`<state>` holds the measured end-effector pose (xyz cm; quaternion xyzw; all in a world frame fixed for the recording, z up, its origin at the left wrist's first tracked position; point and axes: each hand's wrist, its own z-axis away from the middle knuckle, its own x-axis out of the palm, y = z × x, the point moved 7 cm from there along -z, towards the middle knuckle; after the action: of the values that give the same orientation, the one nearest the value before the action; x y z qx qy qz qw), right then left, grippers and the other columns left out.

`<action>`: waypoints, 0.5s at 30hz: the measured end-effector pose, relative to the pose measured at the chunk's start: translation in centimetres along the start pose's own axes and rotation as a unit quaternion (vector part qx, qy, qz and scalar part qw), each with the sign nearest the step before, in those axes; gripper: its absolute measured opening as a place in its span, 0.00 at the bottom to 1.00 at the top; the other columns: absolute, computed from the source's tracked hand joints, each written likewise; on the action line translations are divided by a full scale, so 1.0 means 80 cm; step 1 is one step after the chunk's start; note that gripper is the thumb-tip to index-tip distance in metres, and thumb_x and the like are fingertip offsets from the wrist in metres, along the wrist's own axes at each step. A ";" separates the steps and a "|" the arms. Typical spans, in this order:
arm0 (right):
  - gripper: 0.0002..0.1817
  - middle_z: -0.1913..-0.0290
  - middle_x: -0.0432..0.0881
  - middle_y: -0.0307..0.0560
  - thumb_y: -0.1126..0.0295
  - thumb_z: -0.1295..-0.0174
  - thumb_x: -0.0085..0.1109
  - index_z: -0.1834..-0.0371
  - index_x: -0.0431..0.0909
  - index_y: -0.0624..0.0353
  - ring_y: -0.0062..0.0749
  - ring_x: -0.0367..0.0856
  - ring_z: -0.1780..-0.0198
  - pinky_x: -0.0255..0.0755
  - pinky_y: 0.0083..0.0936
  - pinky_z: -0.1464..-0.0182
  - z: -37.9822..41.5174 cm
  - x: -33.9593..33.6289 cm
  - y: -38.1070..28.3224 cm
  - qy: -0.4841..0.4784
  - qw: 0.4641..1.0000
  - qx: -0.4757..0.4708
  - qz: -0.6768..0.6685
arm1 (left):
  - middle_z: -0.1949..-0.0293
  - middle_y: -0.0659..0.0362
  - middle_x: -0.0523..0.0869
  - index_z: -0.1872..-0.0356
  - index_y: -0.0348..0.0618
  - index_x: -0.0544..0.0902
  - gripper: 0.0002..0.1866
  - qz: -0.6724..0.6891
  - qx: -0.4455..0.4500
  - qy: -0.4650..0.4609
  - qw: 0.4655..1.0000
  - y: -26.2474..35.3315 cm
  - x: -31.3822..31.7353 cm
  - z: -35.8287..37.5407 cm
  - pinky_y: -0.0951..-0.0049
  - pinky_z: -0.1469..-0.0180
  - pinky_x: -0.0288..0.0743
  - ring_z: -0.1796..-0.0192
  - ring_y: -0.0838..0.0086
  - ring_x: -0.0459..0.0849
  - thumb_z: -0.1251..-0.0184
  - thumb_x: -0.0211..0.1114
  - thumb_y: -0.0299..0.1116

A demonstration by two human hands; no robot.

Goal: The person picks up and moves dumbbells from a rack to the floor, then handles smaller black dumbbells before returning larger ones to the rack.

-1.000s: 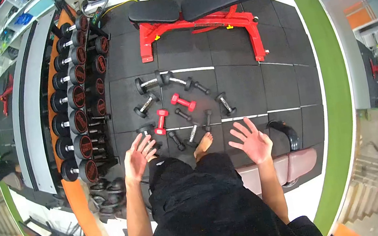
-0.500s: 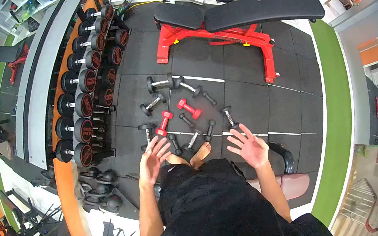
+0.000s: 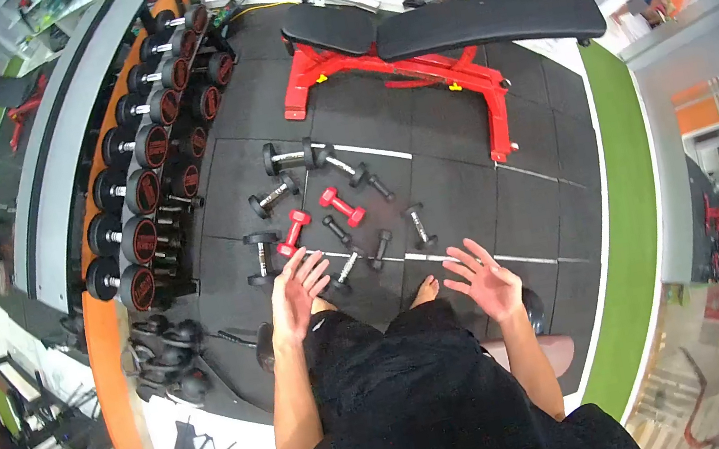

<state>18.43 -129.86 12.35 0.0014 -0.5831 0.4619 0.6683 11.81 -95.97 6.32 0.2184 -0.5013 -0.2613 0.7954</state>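
My left hand is raised with its fingers spread and holds nothing. Below its fingertips in the view's depth lies a red dumbbell on the floor. My right hand is also open and bare, held at about the same height. Between and beyond the hands, several dumbbells are scattered: a second red dumbbell, a small black dumbbell, a silver-handled dumbbell nearest my right hand, and a larger black dumbbell farther off. A silver-handled dumbbell lies just past my left hand.
A rack of round-headed dumbbells runs along the left, with kettlebells at its near end. A red-framed bench stands across the back. Green flooring borders the right side. A pinkish pad sits beside my right forearm.
My feet have moved apart, the right one to the right. The floor and dumbbells have shifted left in view. Both hands stay raised and open.
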 end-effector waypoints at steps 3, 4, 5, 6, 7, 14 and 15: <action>0.40 0.25 0.61 0.65 0.58 0.37 0.60 0.23 0.58 0.62 0.57 0.64 0.26 0.62 0.55 0.28 0.000 -0.052 -0.034 0.008 0.999 0.013 0.035 | 0.27 0.44 0.67 0.24 0.42 0.60 0.40 0.017 0.018 0.017 1.000 -0.046 0.028 0.019 0.52 0.33 0.71 0.29 0.52 0.72 0.31 0.57 0.55; 0.39 0.25 0.62 0.65 0.58 0.36 0.59 0.24 0.59 0.62 0.56 0.65 0.27 0.62 0.54 0.29 0.008 -0.073 -0.046 0.016 0.998 0.016 0.054 | 0.27 0.44 0.66 0.24 0.44 0.60 0.40 0.020 0.015 0.026 0.999 -0.064 0.038 0.031 0.50 0.33 0.71 0.29 0.51 0.71 0.32 0.58 0.55; 0.35 0.28 0.67 0.63 0.63 0.35 0.56 0.25 0.61 0.63 0.53 0.69 0.29 0.65 0.50 0.30 0.018 -0.097 -0.061 0.043 0.999 0.005 0.024 | 0.27 0.44 0.65 0.23 0.47 0.61 0.40 -0.002 0.022 0.047 0.999 -0.083 0.044 0.039 0.45 0.33 0.71 0.30 0.49 0.72 0.31 0.55 0.58; 0.35 0.28 0.68 0.62 0.62 0.35 0.56 0.25 0.61 0.63 0.52 0.69 0.29 0.65 0.50 0.30 0.027 -0.118 -0.076 0.049 0.999 0.002 0.011 | 0.27 0.44 0.65 0.23 0.47 0.61 0.40 0.012 0.029 0.059 0.998 -0.100 0.054 0.045 0.45 0.33 0.71 0.30 0.49 0.72 0.31 0.55 0.58; 0.35 0.28 0.68 0.62 0.62 0.35 0.56 0.25 0.61 0.63 0.52 0.69 0.29 0.65 0.50 0.30 0.039 -0.143 -0.092 0.057 0.998 -0.001 -0.003 | 0.27 0.44 0.66 0.23 0.47 0.61 0.40 0.027 0.034 0.072 0.996 -0.118 0.064 0.054 0.45 0.33 0.70 0.30 0.49 0.71 0.31 0.55 0.57; 0.35 0.29 0.70 0.58 0.57 0.37 0.56 0.26 0.64 0.59 0.49 0.70 0.30 0.65 0.52 0.30 0.084 -0.222 -0.183 0.064 0.998 -0.012 0.005 | 0.27 0.45 0.66 0.23 0.48 0.61 0.40 0.024 0.067 0.086 0.994 -0.182 0.141 0.054 0.46 0.32 0.68 0.28 0.50 0.70 0.31 0.55 0.56; 0.35 0.29 0.70 0.58 0.57 0.37 0.56 0.26 0.64 0.58 0.49 0.70 0.30 0.64 0.52 0.30 0.082 -0.227 -0.189 0.067 0.998 -0.006 0.011 | 0.26 0.45 0.66 0.23 0.48 0.61 0.40 0.013 0.073 0.094 0.993 -0.182 0.152 0.054 0.46 0.31 0.68 0.28 0.50 0.70 0.31 0.54 0.57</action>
<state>24.62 -153.29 8.40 -0.0401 -0.5397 0.4645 0.7009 9.44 -115.24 7.52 0.2931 -0.4451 -0.1921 0.8240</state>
